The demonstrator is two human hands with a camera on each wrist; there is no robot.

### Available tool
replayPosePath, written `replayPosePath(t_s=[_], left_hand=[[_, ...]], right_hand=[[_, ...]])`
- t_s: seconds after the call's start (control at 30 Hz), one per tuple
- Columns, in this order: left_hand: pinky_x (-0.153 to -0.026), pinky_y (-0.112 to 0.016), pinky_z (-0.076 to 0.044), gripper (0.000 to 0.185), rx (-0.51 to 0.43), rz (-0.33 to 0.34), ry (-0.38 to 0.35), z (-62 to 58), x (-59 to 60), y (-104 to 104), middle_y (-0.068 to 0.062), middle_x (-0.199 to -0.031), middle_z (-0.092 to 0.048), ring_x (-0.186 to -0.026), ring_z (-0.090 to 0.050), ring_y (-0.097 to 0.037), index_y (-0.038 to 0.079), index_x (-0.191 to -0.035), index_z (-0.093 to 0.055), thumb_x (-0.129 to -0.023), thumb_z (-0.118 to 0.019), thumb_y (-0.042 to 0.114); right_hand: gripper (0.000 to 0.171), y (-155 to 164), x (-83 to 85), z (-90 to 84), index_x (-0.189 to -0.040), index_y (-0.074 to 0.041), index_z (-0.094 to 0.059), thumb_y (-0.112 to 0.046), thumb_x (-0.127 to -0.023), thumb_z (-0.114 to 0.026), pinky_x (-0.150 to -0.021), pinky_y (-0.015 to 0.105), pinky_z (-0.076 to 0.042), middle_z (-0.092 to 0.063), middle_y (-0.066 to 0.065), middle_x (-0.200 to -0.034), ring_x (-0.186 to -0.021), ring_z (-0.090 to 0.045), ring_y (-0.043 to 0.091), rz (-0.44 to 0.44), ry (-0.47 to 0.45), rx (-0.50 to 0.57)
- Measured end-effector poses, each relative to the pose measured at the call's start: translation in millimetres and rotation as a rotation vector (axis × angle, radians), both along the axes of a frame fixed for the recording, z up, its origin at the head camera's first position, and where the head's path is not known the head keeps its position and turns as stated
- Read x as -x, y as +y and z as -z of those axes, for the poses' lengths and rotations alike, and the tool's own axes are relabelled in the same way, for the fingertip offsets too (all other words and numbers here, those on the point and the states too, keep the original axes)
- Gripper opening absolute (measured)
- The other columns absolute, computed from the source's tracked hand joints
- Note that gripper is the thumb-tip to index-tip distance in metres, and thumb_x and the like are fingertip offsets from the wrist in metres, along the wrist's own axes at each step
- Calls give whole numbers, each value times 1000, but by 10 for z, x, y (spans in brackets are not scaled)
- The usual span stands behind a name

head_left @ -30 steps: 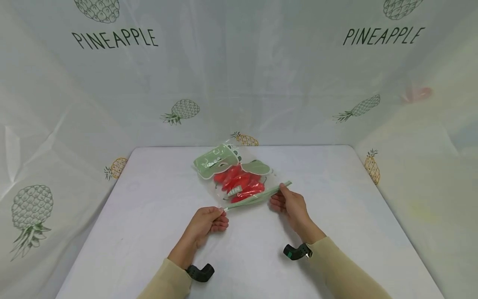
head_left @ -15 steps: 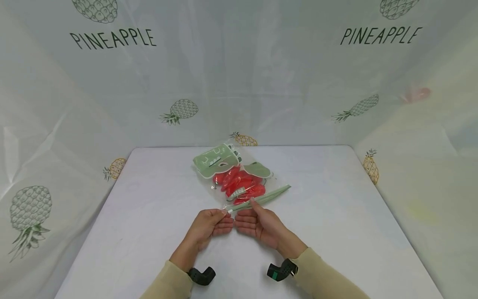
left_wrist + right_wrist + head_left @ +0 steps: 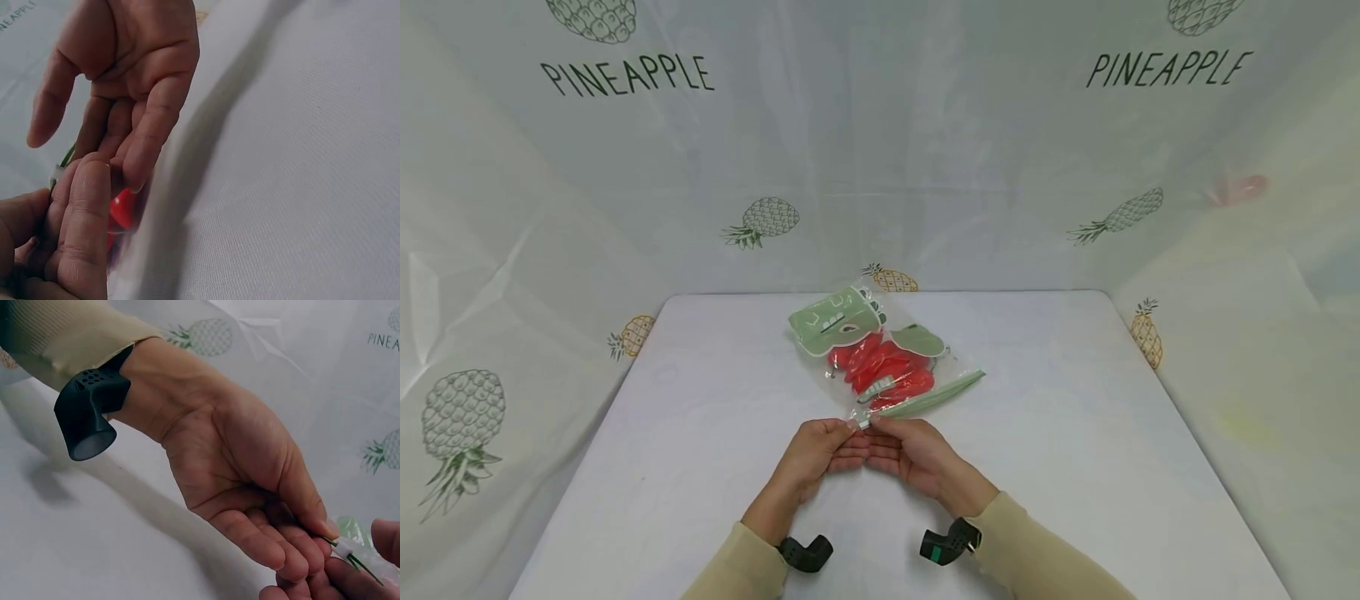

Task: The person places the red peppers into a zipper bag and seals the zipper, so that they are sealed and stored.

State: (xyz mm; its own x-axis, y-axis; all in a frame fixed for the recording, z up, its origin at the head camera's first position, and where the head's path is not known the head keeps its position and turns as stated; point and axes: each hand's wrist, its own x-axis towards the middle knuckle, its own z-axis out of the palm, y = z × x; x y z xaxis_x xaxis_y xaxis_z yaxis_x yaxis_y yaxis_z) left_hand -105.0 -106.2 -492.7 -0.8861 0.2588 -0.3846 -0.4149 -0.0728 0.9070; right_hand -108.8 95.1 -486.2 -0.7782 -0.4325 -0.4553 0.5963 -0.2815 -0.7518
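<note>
A clear zip bag (image 3: 887,354) lies on the white table (image 3: 1075,433), holding red pieces (image 3: 883,371) and a green printed card (image 3: 831,321). Its green zip strip (image 3: 936,393) runs along the near edge. My left hand (image 3: 844,433) pinches the strip's left end, where a small white slider (image 3: 342,551) shows between thumb and fingers. My right hand (image 3: 883,433) sits right beside it, thumb (image 3: 389,537) above the strip and fingers under it. In the left wrist view the right hand's palm (image 3: 131,75) faces the camera, and a red piece (image 3: 123,209) shows behind my left fingers (image 3: 81,231).
A pale curtain (image 3: 925,150) printed with pineapples and the word PINEAPPLE hangs behind and at both sides of the table. Black wrist cameras (image 3: 805,552) (image 3: 943,546) sit on both wrists. Bare tabletop lies left and right of the bag.
My right hand has slid leftward along the zip strip from its right end until it meets my left hand. The left hand and the bag have hardly moved.
</note>
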Motion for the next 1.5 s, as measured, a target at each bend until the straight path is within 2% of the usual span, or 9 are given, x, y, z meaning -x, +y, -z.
replayPosePath(t_s=[0.1,0.5,0.73,1.0,1.5], left_hand=[[-81,-33,-65,35,4,7,6,0,3,0,-14,-98,-80,-86,-78,-17,-13,-120,-66,-108,-61,20],[-83,-35,-65,36,7,34,1,-33,-33,-1,-14,-99,-80,-87,-79,-19,-12,-121,-68,-108,-62,22],[-82,-35,-65,31,10,42,6,14,-39,0,-14,-96,-80,-85,-79,-18,-11,-117,-69,-107,-62,17],[-82,-36,-65,29,34,58,-3,12,-41,-14,-14,-96,-80,-85,-79,-20,-10,-115,-71,-107,-63,17],[-81,-36,-65,28,17,70,4,25,-52,-6,-14,-96,-79,-84,-79,-19,-11,-114,-68,-108,-61,15]], right_hand=[[39,-28,-5,2,-131,5,-67,-24,-106,-64,-94,38,-62,-80,12,-107,-96,-78,18,21,3,-27],[32,-96,-15,48,-120,1,-74,-24,-101,-72,-84,36,-65,-81,9,-97,-86,-79,17,74,2,-122],[29,-123,-31,79,-117,-3,-77,-25,-99,-74,-82,34,-65,-81,4,-91,-82,-78,14,73,10,-157],[29,-134,-55,98,-117,-3,-77,-26,-99,-73,-83,35,-65,-81,6,-93,-81,-79,16,90,-22,-146],[29,-85,-34,93,-120,1,-75,-21,-102,-69,-83,38,-65,-82,9,-97,-85,-80,18,70,-32,-130]])
